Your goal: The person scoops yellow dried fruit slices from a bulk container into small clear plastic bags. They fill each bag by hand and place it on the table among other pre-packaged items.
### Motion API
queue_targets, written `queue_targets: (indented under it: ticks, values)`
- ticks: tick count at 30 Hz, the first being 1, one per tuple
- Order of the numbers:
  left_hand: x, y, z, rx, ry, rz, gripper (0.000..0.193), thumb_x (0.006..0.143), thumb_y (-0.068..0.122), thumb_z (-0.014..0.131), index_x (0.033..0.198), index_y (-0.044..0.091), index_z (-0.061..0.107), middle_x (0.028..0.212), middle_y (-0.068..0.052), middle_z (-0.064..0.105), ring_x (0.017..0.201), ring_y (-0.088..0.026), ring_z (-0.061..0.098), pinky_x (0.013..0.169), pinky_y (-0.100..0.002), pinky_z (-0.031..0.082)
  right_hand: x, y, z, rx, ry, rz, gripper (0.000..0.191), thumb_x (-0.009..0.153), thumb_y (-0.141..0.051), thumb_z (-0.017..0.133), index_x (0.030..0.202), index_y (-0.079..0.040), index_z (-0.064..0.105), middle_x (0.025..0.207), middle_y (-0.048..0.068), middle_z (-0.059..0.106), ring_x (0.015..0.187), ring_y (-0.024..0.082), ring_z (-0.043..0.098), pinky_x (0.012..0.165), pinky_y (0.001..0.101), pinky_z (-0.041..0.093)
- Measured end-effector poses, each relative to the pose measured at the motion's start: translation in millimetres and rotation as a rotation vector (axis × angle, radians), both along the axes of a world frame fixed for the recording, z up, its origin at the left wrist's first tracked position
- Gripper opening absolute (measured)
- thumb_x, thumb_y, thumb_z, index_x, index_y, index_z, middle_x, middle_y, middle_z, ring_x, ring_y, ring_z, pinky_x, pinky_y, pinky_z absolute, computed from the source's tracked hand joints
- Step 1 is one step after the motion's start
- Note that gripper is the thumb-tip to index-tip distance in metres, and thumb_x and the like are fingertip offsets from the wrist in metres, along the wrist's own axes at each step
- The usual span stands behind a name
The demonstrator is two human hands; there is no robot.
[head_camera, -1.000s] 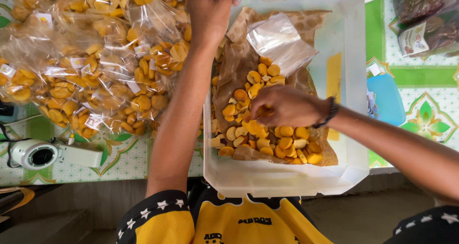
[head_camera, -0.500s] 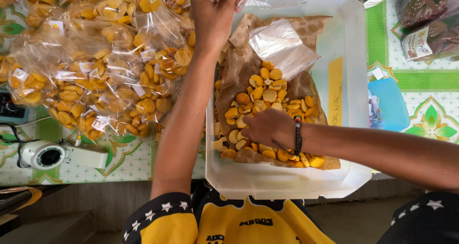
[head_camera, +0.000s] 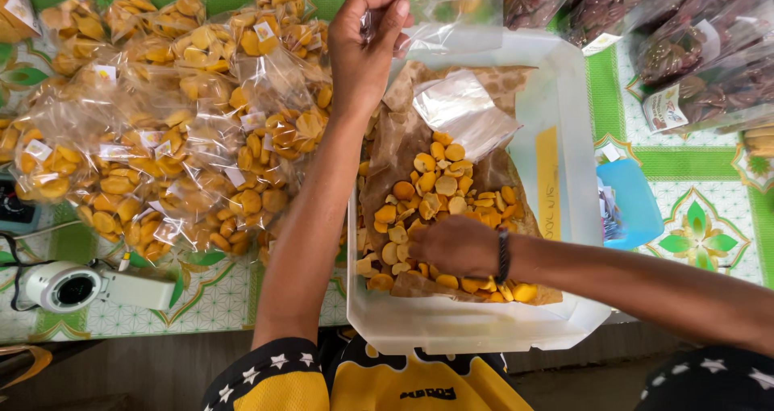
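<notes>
Chips: yellow round chips (head_camera: 435, 193) lie on brown paper (head_camera: 395, 149) inside the white plastic tub (head_camera: 564, 137).
Right hand: right hand (head_camera: 455, 246) rests curled on the chips; whether it grips any, cannot tell.
Left hand: left hand (head_camera: 367, 36) pinches a clear empty bag (head_camera: 451, 12) above the tub.
Around: filled chip bags (head_camera: 185, 137) with small white tags piled left; dark snack packs (head_camera: 685, 48) top right; blue box (head_camera: 629, 201) beside the tub; white device (head_camera: 72, 286) at the left.
</notes>
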State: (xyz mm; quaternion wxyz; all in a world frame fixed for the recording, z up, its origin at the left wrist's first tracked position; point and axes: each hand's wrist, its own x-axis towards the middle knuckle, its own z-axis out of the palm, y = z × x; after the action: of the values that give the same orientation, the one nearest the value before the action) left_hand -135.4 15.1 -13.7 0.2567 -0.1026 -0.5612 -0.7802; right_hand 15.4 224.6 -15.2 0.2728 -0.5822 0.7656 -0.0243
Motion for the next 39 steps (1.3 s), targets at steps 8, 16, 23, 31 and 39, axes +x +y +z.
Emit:
queue_targets:
  ticks: [8, 16, 23, 31, 39]
  values:
    - [4, 2, 3, 0.002, -0.037, -0.013, 0.017, 0.103, 0.022, 0.072, 0.103, 0.006, 0.068, 0.086, -0.003, 0.074, 0.069, -0.005, 0.066, 0.06, -0.022, 0.058, -99, 76, 118, -1.149, -0.271, -0.867, 0.016, 0.103, 0.009, 0.068, 0.113, -0.003, 0.066, 0.095, 0.008, 0.07, 0.074, 0.008, 0.064, 0.059, 0.0224, 0.053]
    - [6, 4, 7, -0.085, -0.004, -0.105, 0.017, 0.101, 0.022, 0.074, 0.106, 0.005, 0.07, 0.091, -0.006, 0.074, 0.071, -0.011, 0.069, 0.059, -0.027, 0.062, -142, 37, 116, -1.071, -0.525, -0.992, 0.011, 0.103, -0.003, 0.076, 0.112, -0.002, 0.069, 0.093, 0.005, 0.071, 0.065, 0.007, 0.063, 0.049, 0.0221, 0.049]
    - [18, 0, 25, 0.24, -0.277, -0.41, 0.061, 0.087, 0.026, 0.075, 0.14, 0.018, 0.047, 0.131, -0.008, 0.062, 0.102, -0.029, 0.073, 0.079, -0.041, 0.072, -160, 3, 157, -0.674, -0.445, -0.883, 0.038, 0.089, -0.012, 0.081, 0.124, -0.004, 0.07, 0.081, 0.002, 0.065, 0.06, 0.006, 0.059, 0.046, 0.0228, 0.048]
    - [19, -8, 24, 0.417, -0.215, -0.486, 0.062, 0.094, 0.033, 0.076, 0.146, 0.015, 0.049, 0.138, -0.009, 0.054, 0.12, -0.025, 0.065, 0.094, -0.043, 0.067, -163, -39, 225, -0.352, -0.105, -0.716, 0.045, 0.08, -0.021, 0.086, 0.12, -0.005, 0.072, 0.078, 0.008, 0.07, 0.054, 0.013, 0.061, 0.047, 0.0276, 0.05]
    - [19, -10, 14, 0.498, -0.238, -0.533, 0.062, 0.093, 0.039, 0.077, 0.144, 0.014, 0.053, 0.136, -0.01, 0.055, 0.115, -0.026, 0.066, 0.087, -0.037, 0.067, -158, -58, 237, -0.255, 0.21, -0.548, 0.06, 0.075, -0.029, 0.09, 0.126, -0.006, 0.069, 0.108, 0.004, 0.07, 0.072, 0.021, 0.071, 0.05, 0.0335, 0.057]
